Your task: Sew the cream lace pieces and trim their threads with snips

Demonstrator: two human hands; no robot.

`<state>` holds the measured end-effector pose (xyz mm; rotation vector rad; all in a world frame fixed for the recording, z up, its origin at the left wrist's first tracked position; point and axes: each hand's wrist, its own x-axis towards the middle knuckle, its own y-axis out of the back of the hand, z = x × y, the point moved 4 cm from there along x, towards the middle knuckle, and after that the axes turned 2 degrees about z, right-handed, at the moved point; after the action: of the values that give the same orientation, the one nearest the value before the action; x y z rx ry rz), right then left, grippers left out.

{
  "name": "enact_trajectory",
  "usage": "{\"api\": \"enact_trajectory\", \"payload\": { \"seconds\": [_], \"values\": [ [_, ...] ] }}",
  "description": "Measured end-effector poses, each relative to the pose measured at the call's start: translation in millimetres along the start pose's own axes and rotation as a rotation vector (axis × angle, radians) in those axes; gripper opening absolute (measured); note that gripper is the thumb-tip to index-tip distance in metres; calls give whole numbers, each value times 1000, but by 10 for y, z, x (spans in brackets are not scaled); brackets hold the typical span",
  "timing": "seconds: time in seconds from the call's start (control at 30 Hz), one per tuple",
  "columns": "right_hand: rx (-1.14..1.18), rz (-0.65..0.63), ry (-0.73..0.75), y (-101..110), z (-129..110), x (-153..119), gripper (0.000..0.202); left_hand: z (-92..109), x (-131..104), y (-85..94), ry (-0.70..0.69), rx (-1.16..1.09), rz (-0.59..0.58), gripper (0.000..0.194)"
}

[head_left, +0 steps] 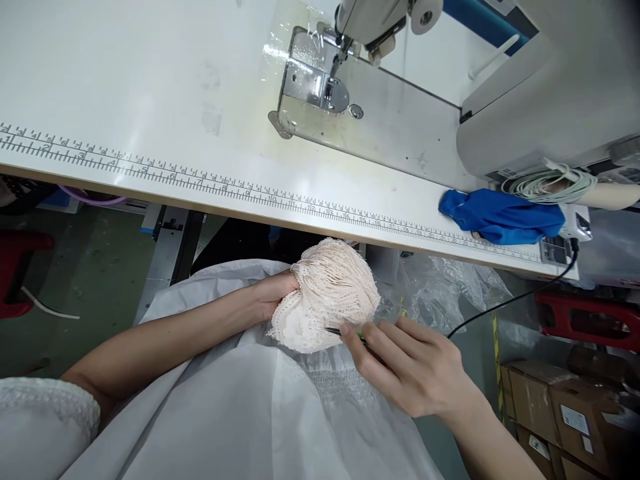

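Note:
A gathered bundle of cream lace (333,290) is held over the lap, just below the table's front edge. My left hand (278,293) grips it from the left side, its fingers mostly hidden beneath the folds. At the lower right of the bundle, my right hand (407,363) is closed around a small pointed tool (334,331) with dark tips and a bit of green. The tips touch or nearly touch the lace. White fabric (240,407) lies across the lap under both arms.
A white table (150,80) with a printed ruler edge carries a sewing machine (540,100). Blue cloth (505,217) and a coiled cord (550,183) sit at its right. Clear plastic (435,293) hangs below; a black cable, red stools and cardboard boxes (565,407) are around.

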<state>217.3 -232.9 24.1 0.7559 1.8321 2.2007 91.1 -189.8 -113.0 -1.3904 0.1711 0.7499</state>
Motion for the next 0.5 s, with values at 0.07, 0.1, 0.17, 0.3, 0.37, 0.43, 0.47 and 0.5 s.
{"api": "enact_trajectory", "payload": {
  "seconds": [0.07, 0.1, 0.17, 0.3, 0.37, 0.43, 0.47, 0.5],
  "values": [
    [-28, -4, 1, 18, 27, 0, 6, -19, 6, 7, 33, -9, -16, 30],
    [-45, -9, 4, 24, 39, 3, 8, -21, 11, 14, 29, -10, -20, 29],
    [-71, -20, 17, 30, 54, 14, 10, -25, 23, 30, 14, -10, -21, 28],
    [-95, -39, 58, 27, 40, 33, 10, -20, 33, 36, -9, -17, -12, 27],
    [-84, -40, 68, 36, 28, 31, 11, -18, 27, 23, 7, -19, -11, 29],
    [-69, -25, 60, 57, 28, 25, 12, -16, 19, 9, 26, -19, -9, 32],
    [-69, -18, 54, 67, 31, 22, 12, -13, 15, 5, 28, -19, -5, 33],
    [-74, -19, 52, 71, 35, 21, 13, -10, 11, 1, 25, -19, -2, 34]
  ]
}}
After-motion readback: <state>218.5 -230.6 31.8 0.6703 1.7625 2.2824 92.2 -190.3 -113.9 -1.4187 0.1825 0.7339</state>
